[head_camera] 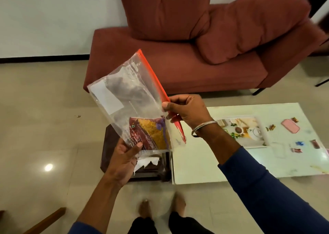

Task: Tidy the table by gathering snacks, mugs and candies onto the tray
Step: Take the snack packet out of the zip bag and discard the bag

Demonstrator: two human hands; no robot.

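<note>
I hold up a clear zip bag [128, 95] with an orange-red seal strip, tilted in front of me. Inside its lower corner lies a maroon and yellow snack packet [151, 135]. My left hand [122, 155] grips the bag's bottom corner over the packet. My right hand [187, 111] pinches the seal strip near its lower end. To the right, on the white table [204, 169], lies a printed tray [243, 132] with a tea picture. Small wrapped candies [271, 127] and little packets [296, 150] are scattered right of the tray.
A pink flat case [290, 126] lies on the table's far right. A dark wooden stool [142, 169] with torn white paper stands below the bag. A maroon sofa [178, 70] with cushions sits behind. My feet [162, 207] are on the tiled floor.
</note>
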